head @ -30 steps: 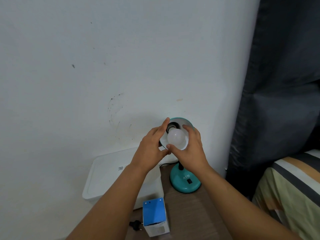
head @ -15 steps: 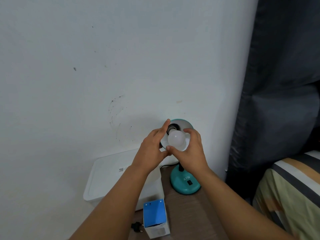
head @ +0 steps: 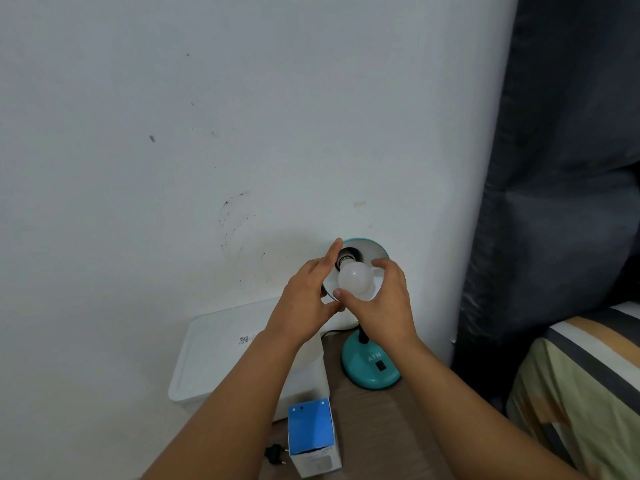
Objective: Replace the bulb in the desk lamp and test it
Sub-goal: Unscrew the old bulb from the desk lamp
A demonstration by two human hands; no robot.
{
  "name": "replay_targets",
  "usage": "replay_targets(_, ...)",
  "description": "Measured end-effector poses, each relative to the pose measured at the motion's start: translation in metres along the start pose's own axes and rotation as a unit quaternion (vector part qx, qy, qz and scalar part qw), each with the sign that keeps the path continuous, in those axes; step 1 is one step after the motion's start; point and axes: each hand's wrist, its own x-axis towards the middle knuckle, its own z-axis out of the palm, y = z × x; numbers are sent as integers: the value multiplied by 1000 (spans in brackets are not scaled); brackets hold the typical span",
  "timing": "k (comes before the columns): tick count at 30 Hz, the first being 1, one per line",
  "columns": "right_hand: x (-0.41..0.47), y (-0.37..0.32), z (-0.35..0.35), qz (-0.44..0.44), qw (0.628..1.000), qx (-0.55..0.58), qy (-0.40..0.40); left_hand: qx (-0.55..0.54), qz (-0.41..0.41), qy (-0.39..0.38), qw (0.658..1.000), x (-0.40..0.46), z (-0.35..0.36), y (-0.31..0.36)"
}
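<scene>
A teal desk lamp stands by the wall, its round base (head: 370, 370) with a black switch on the wooden tabletop and its shade (head: 375, 249) tilted toward me. A white bulb (head: 355, 280) sits at the black socket (head: 348, 256) inside the shade. My right hand (head: 384, 306) wraps thumb and fingers around the bulb's globe. My left hand (head: 308, 296) grips the shade's left rim, index finger stretched up along its edge. A blue and white bulb box (head: 313, 436) stands upright near the table's front.
A white lidded plastic bin (head: 221, 358) sits left of the lamp against the wall. The lamp's black plug (head: 275, 455) lies loose beside the box. A dark curtain (head: 561, 168) hangs at right, with a striped bed (head: 581, 382) below it.
My right hand's fingers have shifted around the bulb, the index finger now higher over its top. The left hand stays on the shade. The view has drifted slightly.
</scene>
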Motion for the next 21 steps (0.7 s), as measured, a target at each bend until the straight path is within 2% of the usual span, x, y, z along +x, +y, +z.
replay_targets(2,0,-1,0,-20,1000,-11,8,0,0,-2,1000,0,0,0)
replay_targets(6,-1,5,0,-53,998,-3,-32,-10,7,-4,1000,1,0,1)
replay_targets(10,-3,4,-1,-48,997,-4,-53,-10,9,0,1000,0,2,0)
replay_targets(13,-1,1,-2,-5,1000,-8,-10,-1,2,-1,1000,0,2,0)
replay_targets(21,-2,-1,-4,-33,999,-16,-35,-4,1,-4,1000,0,1,0)
